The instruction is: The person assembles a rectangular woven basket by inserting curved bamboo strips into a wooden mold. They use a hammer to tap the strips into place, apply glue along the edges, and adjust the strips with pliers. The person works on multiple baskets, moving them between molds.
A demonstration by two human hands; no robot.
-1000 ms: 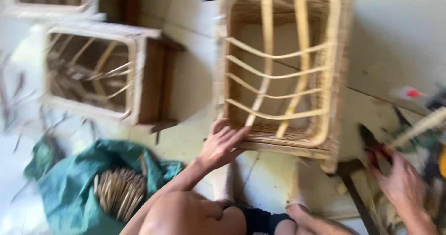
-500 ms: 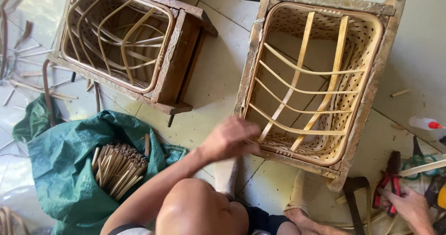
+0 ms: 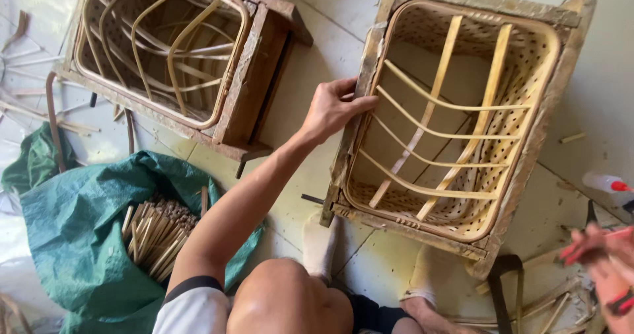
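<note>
The left hand (image 3: 333,109) rests on the left side of the rectangular woven rattan basket held in a rough wooden frame (image 3: 462,119), which lies on the pale tiled floor (image 3: 317,37) at about 2 o'clock from the person's bent knee (image 3: 290,301); its fingers (image 3: 360,104) curl over the frame's left edge and the thumb lies along the outer side, so the grip is clasped on that frame. The basket's opening faces up, its light cane ribs crossing the open bottom and its woven walls dotted with small holes. The right hand (image 3: 604,264) sits low at 4 o'clock near the picture's edge, blurred; it seems closed around a red-handled tool (image 3: 588,245), though I cannot tell the grip for certain. Thin cane sticks (image 3: 548,301) lie scattered on the floor just beside that hand, and a small clear bottle with a red cap (image 3: 604,183) lies near it at 3 o'clock. A second wooden frame with curved cane ribs (image 3: 168,56) stands at 11 o'clock, well apart from the left hand and separated from the first basket by bare floor. At 8 o'clock a green plastic sheet (image 3: 72,228) lies crumpled on the floor, holding a bundle of short cut cane pieces (image 3: 155,231) just beside the person's left forearm. The person's feet in pale socks (image 3: 320,248) rest against the near edge of the first basket's frame.
</note>
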